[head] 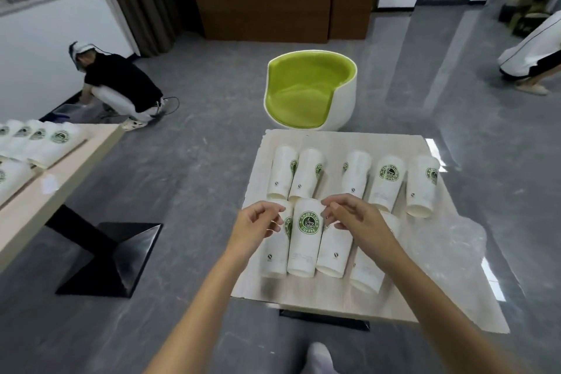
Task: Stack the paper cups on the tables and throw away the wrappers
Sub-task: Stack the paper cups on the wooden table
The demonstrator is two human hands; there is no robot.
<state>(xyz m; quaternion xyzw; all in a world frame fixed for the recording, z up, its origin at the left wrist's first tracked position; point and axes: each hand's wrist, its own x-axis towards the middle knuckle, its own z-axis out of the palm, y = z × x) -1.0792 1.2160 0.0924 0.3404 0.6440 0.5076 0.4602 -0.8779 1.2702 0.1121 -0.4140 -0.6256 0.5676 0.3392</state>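
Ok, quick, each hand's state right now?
Left hand: fingers curled by the logo cup, grip cannot be told.
Right hand: the same, cannot be told.

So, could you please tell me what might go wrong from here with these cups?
1. The left hand and right hand pinch the wrapper atop the logo cup; tugging could jostle the packed neighbours, which lie on their sides and may roll.
2. The rightmost near cup lies close to the front edge of the table and might drop.
3. The clear plastic at its right side could slide to the floor.
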